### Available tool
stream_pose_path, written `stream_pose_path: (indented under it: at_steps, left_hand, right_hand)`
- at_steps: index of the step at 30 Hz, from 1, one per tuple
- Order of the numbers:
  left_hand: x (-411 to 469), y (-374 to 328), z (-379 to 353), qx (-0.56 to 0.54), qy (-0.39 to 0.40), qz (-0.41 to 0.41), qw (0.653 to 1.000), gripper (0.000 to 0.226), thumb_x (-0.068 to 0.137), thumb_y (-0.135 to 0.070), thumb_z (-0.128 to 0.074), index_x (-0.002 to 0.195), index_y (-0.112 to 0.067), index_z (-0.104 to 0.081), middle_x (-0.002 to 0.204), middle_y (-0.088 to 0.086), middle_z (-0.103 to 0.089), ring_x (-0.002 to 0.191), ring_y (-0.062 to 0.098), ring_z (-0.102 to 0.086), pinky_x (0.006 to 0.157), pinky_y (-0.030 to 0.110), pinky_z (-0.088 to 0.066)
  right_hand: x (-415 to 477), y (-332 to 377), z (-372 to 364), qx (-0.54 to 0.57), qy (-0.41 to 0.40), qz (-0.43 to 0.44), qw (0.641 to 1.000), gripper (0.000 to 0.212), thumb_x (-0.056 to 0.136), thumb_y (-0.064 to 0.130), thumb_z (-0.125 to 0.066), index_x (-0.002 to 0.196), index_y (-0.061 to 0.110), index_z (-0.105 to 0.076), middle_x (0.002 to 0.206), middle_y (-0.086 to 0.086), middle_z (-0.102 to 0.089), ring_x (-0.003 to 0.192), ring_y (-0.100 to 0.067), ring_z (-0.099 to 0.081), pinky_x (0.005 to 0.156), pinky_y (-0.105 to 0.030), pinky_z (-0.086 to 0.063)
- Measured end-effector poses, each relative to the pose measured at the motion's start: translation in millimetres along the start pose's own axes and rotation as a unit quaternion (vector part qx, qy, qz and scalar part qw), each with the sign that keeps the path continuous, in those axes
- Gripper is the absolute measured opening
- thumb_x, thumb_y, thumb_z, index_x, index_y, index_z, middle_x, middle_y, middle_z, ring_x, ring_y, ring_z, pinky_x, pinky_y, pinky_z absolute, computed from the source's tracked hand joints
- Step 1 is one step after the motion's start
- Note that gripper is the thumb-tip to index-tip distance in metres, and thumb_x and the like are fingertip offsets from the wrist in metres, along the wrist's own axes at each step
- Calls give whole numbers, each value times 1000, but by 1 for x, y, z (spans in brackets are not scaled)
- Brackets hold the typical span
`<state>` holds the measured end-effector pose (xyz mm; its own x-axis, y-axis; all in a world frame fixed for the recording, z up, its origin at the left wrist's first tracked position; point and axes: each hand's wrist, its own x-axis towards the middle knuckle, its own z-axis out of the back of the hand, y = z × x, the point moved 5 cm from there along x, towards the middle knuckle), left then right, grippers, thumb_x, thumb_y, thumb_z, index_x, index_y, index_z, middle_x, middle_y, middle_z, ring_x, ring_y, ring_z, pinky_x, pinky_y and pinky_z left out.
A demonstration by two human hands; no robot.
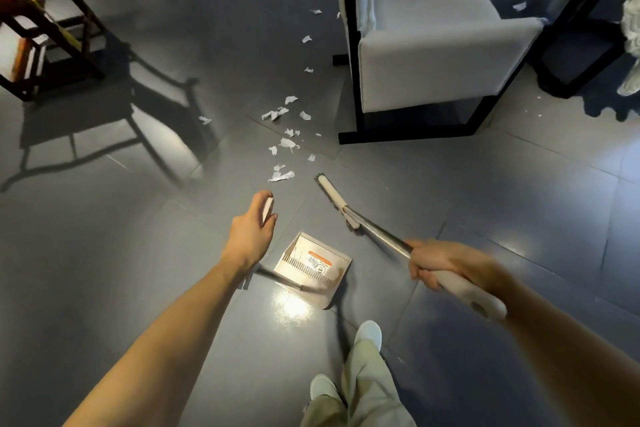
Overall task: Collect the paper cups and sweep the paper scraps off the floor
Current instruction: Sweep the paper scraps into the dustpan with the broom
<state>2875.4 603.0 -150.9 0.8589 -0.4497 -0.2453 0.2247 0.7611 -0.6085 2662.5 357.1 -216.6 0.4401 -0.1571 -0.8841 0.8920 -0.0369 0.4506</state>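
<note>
While right hand [446,265] is gripping the broom [334,199] and left hand [251,229] is holding the dustpan [311,267] handle, paper scraps [282,142] are lying on floor [138,253] by the armchair [433,55] (no cups visible); sweeping barely begun.

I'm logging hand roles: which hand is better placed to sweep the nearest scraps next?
Right. The right hand grips the broom, its head beside the paper scraps; the left hand holds the dustpan handle.
</note>
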Motion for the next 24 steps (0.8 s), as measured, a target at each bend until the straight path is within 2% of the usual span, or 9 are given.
stream_pose_path:
  at_steps: [2,3,7,10,12,14,17,20,24]
  left_hand:
    - [0,6,1,4,-11,11,1000,28,97,-24,-47,125,-26,-41,94,15,-61,74,32,-53,69,30,-42]
    - [1,8,1,1,-20,19,1000,28,97,-25,-47,125,-27,-42,95,16,-62,75,32,-54,70,30,-42]
    - [6,8,2,-5,-27,27,999,27,97,-26,-48,124,-28,-42,94,15,-63,76,31,-53,71,30,-39]
    - [8,6,6,-6,-27,26,999,28,97,-25,-49,124,-27,-42,94,13,-63,76,31,-55,70,29,-40]
    - [10,8,12,-11,-31,29,999,28,97,-25,-49,124,-27,-43,95,11,-62,78,31,-56,72,30,-41]
    - [14,11,20,-23,-45,40,998,26,96,-26,-50,121,-30,-43,88,14,-63,69,31,-55,69,34,-46]
    - [22,15,34,-39,-74,56,995,24,95,-27,-51,117,-33,-43,73,14,-58,59,32,-53,65,41,-53]
    - [33,15,49,-52,-101,68,991,23,95,-26,-52,113,-36,-43,71,14,-58,58,35,-54,66,44,-54]
    - [58,8,66,-57,-121,81,988,23,95,-25,-53,112,-36,-43,69,9,-56,57,35,-56,64,45,-54]
  right_hand:
    - [-6,11,-16,-14,12,-32,999,36,77,-6,-56,109,9,-52,52,-7,-51,33,-10,-44,38,-16,-40]
    - [0,15,-24,-32,7,-39,999,35,82,-8,-50,108,14,-48,51,-7,-47,30,-9,-41,33,-16,-36]
    - [-2,17,-62,-64,80,-46,994,35,77,0,-53,110,7,-43,46,-5,-47,37,-13,-42,42,-22,-37]
    - [-2,14,-62,-9,130,-82,988,25,77,1,-54,101,5,-50,48,-3,-43,38,-10,-42,42,-20,-38]
    - [-1,15,-53,-8,106,-55,993,43,82,-2,-50,124,7,-51,63,0,-50,52,-10,-48,51,-21,-44]
    - [-10,25,-44,-25,107,-35,993,62,83,-4,-49,141,13,-37,67,-1,-49,55,-11,-46,49,-22,-44]
    - [-22,53,-31,19,112,-46,992,61,85,-10,-45,136,24,-39,50,-4,-42,38,-9,-39,37,-19,-36]
    - [-13,89,-15,58,60,-12,996,54,87,-11,-46,127,26,-46,50,-4,-42,35,-8,-38,34,-17,-35]
    - [21,135,1,33,6,25,999,64,85,-8,-47,139,25,-39,41,-1,-44,31,-8,-39,33,-17,-35]
